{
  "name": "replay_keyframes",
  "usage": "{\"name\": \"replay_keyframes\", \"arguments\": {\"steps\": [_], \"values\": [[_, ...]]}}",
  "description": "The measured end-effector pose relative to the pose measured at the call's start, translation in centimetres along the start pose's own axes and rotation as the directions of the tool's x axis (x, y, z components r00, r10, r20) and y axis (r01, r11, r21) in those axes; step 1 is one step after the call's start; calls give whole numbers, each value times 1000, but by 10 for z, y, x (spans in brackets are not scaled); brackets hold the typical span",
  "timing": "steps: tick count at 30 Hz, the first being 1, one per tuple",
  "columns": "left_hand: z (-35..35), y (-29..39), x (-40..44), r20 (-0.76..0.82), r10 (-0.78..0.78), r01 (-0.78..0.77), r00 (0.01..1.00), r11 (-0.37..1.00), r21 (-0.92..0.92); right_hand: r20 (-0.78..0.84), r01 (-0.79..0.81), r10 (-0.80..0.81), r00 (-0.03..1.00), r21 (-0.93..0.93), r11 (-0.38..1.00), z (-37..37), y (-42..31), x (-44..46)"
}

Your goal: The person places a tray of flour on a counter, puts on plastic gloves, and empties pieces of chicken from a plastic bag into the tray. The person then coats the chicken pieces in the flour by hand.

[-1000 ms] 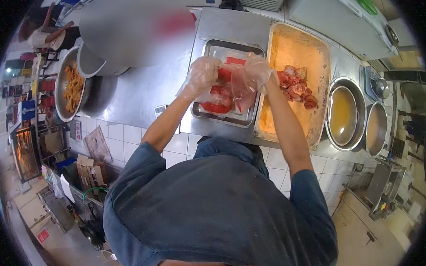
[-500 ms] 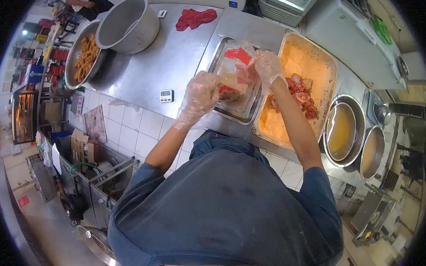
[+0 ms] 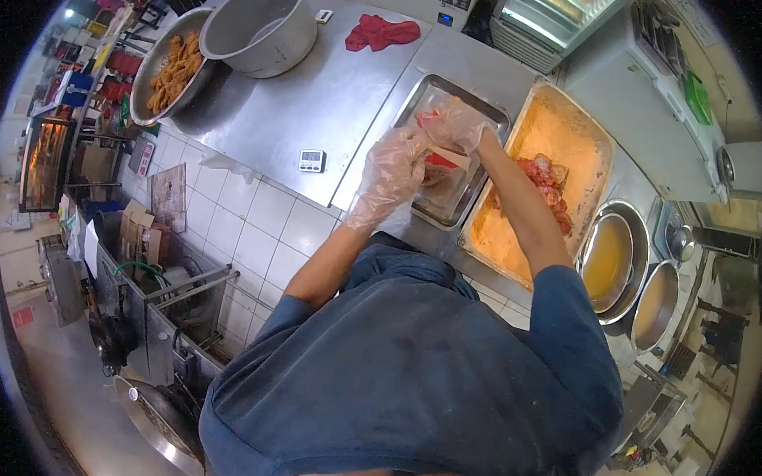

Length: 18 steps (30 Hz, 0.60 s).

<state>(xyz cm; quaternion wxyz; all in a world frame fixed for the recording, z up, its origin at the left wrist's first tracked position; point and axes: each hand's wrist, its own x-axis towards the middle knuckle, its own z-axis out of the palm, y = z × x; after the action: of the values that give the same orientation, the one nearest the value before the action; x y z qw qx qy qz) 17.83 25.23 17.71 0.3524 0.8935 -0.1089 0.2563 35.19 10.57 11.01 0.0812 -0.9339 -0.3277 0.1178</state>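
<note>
My left hand (image 3: 390, 172), in a clear plastic glove, is closed on the near side of a clear plastic bag with red print (image 3: 440, 161). My right hand (image 3: 456, 126), gloved the same way, pinches the bag's upper part close beside the left fingers. Something brownish shows inside the bag, too blurred to name. Both hands are above a rectangular metal tray (image 3: 452, 214). Right of it, under my right forearm, a larger pan (image 3: 565, 114) holds orange-tinted flour with raw red meat pieces (image 3: 547, 179) on it.
Nested metal bowls (image 3: 610, 256) with yellow liquid and another bowl (image 3: 657, 305) stand at the right. Leftward are a timer (image 3: 312, 160), a red cloth (image 3: 381, 33), a big pot (image 3: 262, 41) and a bowl of fried pieces (image 3: 178, 63). Another person stands at top left.
My hands have drawn together, the right one moving in against the left. The bag's upper part, spread between them before, is now bunched. The whole view has shifted slightly.
</note>
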Motion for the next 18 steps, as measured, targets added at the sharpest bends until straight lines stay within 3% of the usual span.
{"name": "replay_keyframes", "arguments": {"steps": [2, 3, 4, 5, 6, 8, 11, 12, 13, 15, 17, 18], "values": [[4, -11, -1, 35, -27, 28, 999, 998, -52, -159, 78, -29, 987, 312, 947, 14, 11, 7], [5, -13, -3, 58, -48, 51, 997, 997, -53, -211, 160, -46, 976, 564, 810, 26, 22, 10], [7, -17, -4, 77, -77, 81, 994, 995, -52, -252, 232, -49, 966, 777, 586, 30, 31, 13], [10, -22, -4, 91, -107, 112, 990, 992, -51, -266, 261, -36, 963, 895, 363, 33, 42, 16], [13, -24, -7, 85, -132, 136, 988, 990, -35, -257, 249, -2, 966, 935, 251, 35, 53, 17], [17, -25, -6, 81, -160, 161, 984, 987, -12, -258, 195, 150, 955, 920, 342, 36, 81, 33], [8, -4, 3, 92, -261, 275, 961, 940, -203, -246, -108, 317, 916, 609, 786, 31, 137, 51], [4, 1, 7, 109, -296, 315, 949, 910, -271, -261, -113, 265, 928, 482, 869, 37, 160, 59], [5, -1, 2, 117, -276, 296, 954, 930, -219, -263, -120, 220, 939, 347, 930, 51, 182, 64], [13, -15, 4, 116, -220, 234, 969, 965, -123, -208, -174, 171, 963, 0, 985, 46, 196, 76], [3, -16, 12, 189, -211, 237, 959, 964, -123, -80, -216, 201, 976, -400, 891, 38, 190, 76], [0, -15, 14, 226, -213, 245, 951, 961, -125, -21, -234, 243, 970, -357, 904, 48, 197, 82]]}}
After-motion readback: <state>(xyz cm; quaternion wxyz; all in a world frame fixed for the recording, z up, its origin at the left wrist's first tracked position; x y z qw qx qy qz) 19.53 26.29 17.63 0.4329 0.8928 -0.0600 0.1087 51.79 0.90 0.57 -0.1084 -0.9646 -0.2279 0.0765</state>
